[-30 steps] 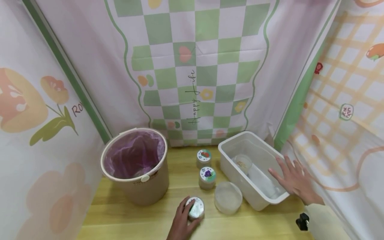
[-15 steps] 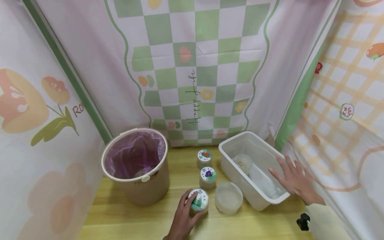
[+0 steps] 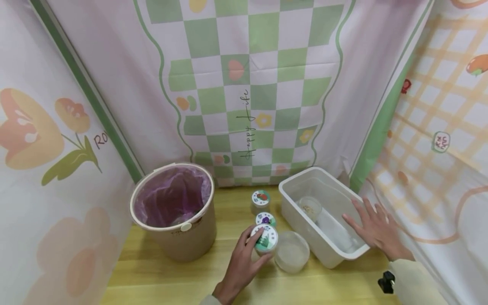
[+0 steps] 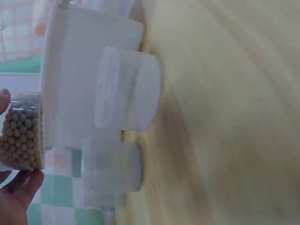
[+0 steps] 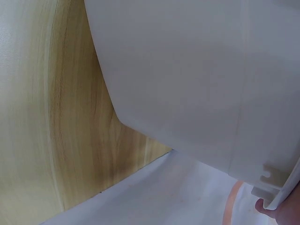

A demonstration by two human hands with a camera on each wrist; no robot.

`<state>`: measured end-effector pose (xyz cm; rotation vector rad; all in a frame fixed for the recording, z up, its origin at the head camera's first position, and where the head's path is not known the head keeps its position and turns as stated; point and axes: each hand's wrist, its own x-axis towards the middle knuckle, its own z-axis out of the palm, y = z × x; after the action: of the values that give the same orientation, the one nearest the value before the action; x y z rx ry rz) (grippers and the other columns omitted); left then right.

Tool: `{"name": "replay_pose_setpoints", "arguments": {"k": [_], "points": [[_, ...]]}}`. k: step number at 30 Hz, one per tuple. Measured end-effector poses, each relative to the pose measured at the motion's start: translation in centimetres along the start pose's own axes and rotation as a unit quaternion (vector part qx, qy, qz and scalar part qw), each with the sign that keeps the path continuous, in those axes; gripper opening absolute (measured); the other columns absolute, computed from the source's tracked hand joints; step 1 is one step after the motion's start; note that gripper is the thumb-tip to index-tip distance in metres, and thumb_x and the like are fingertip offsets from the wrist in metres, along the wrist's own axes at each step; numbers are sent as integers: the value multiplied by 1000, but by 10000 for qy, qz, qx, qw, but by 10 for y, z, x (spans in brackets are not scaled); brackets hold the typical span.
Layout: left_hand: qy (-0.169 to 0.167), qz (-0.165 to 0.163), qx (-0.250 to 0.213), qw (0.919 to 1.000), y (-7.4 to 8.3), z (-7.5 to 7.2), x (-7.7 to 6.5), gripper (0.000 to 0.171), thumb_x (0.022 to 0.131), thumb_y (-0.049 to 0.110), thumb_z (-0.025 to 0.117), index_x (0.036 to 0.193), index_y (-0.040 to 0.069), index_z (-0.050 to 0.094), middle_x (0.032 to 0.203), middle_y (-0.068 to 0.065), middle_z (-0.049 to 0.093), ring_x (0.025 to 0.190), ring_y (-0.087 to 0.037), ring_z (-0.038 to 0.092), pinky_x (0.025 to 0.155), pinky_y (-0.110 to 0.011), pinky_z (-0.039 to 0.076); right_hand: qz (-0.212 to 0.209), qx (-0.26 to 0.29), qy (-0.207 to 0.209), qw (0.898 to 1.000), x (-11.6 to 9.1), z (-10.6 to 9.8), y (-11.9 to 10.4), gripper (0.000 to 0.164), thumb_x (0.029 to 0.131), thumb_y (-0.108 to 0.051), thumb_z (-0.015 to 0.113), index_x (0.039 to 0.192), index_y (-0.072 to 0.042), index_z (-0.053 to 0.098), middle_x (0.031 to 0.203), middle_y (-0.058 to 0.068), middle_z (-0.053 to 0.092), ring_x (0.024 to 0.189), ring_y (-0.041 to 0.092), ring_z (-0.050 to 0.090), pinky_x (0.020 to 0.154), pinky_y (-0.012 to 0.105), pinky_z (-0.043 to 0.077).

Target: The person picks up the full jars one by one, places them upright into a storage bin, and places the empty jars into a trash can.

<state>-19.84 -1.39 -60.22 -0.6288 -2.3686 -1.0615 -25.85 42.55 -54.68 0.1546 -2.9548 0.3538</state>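
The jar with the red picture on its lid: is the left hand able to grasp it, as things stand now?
Probably not: the left hand is occupied, gripping the green-plant jar, and in the head view the purple-flower jar appears between it and the red-picture jar.

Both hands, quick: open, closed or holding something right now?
Left hand: holding a clear jar of small round tan pieces.
Right hand: spread open, at the edge of the white bin.

Place: booth-like corner walled in fabric; wider room type unclear
Back cloth point(image 3: 263, 93): green-and-white check, lettered "Happy Life"
Left cloth point(image 3: 42, 195): flower print
Right cloth point(image 3: 423, 114): orange plaid
Surface: wood-grain tabletop point(image 3: 152, 281)
Household ware: lined bin point(image 3: 190, 243), white tub point(image 3: 301, 222)
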Motion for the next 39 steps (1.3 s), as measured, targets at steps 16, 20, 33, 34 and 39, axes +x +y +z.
{"name": "replay_pose_setpoints", "arguments": {"k": [16, 20, 33, 34, 39], "points": [[-146, 555, 266, 9980, 39, 6, 68, 78, 89, 55, 68, 155, 26, 37, 161, -2, 32, 135, -18, 48, 102, -32, 51, -50, 44, 25, 10000, 1, 3, 1, 78, 101, -59, 42, 161, -15, 19, 166, 24, 6, 141, 63, 11, 102, 82, 10], [-144, 809, 335, 9961, 52, 10, 90, 78, 91, 55, 66, 156, 26, 36, 160, -2, 33, 138, -18, 46, 103, -33, 50, -46, 50, 6, 10000, 0, 2, 1, 78, 101, -59, 42, 161, -15, 19, 165, 25, 6, 140, 63, 12, 103, 82, 10], [-327, 1200, 267, 9919, 94, 45, 142, 78, 89, 54, 69, 155, 26, 36, 157, -6, 36, 137, -18, 46, 105, -30, 48, -8, 26, 59, 10000, 1, 2, 1, 78, 101, -59, 42, 161, -16, 19, 165, 26, 8, 140, 64, 12, 103, 82, 9], [-327, 1254, 297, 9911, 96, 49, 144, 78, 89, 54, 70, 154, 26, 38, 157, -6, 37, 136, -17, 47, 105, -28, 48, 1, 14, 57, 10000, 1, 2, 1, 78, 101, -59, 42, 161, -16, 19, 165, 26, 9, 140, 63, 12, 103, 82, 9], [-429, 1345, 451, 9890, 103, 68, 150, 76, 88, 54, 71, 151, 24, 42, 153, -6, 42, 131, -14, 51, 101, -22, 48, 31, -4, -37, 10000, 2, 2, 1, 77, 102, -59, 40, 161, -14, 17, 165, 26, 7, 141, 63, 11, 103, 82, 9]]}}
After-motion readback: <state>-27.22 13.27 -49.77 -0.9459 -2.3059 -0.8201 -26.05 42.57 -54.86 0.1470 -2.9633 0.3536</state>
